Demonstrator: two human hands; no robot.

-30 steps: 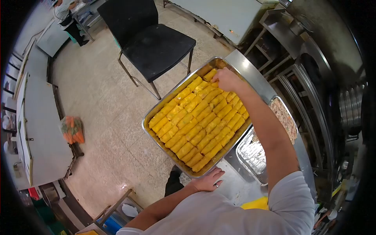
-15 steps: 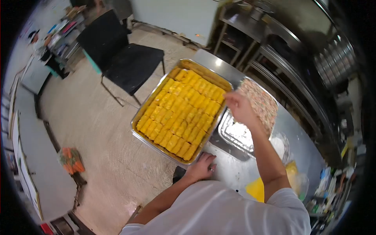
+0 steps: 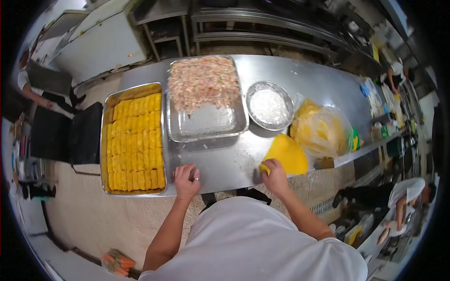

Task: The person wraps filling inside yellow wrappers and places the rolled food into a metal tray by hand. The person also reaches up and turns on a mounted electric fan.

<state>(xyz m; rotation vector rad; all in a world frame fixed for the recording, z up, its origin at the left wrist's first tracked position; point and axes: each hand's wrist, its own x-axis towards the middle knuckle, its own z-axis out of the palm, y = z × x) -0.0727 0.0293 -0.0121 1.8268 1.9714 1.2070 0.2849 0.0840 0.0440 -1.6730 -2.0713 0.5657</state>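
My left hand (image 3: 186, 181) rests on the steel table near its front edge, fingers loosely bent, thumb apart, holding nothing. My right hand (image 3: 274, 175) pinches the near left edge of a thin yellow wrapper sheet (image 3: 289, 157) lying on the table. To the left, a deep metal tray (image 3: 165, 140) holds rows of yellow rolls (image 3: 136, 145). Beside it is a second metal tray (image 3: 206, 136), with chopped pink and orange filling (image 3: 204, 82) covering its far part. A round metal bowl (image 3: 269, 107) contains something white.
A clear plastic bag (image 3: 323, 129) with yellow contents lies right of the bowl. Black chairs (image 3: 84, 133) stand beyond the table's left end. Other people (image 3: 407, 199) are at the right and far left. A bag of carrots (image 3: 118, 262) sits on the floor.
The view has swung to the right. My right hand has left the tray of rolls and moved to the yellow wrapper. My left hand still rests by the table edge.
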